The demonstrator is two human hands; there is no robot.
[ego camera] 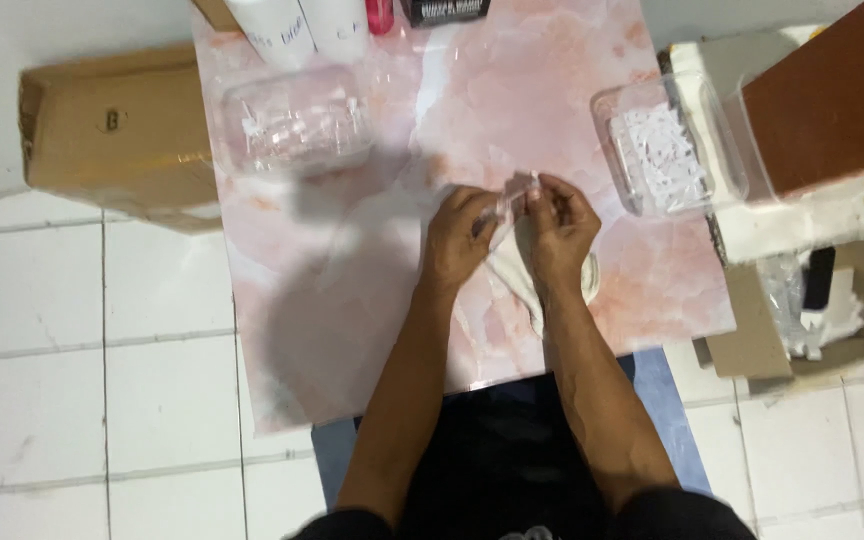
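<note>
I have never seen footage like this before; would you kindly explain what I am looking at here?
There is no machine here. A person wears a camera on the head, so the single picture looks straight down at their own bare arms. Both hands, left hand and right hand, meet over a small pink marbled table and pinch a small clear piece between the fingertips; it is too small to identify. A white cloth lies beneath them. Two clear plastic tubs sit on the table: left tub and right tub, holding small white parts. A cardboard box stands on the tiled floor.
</note>
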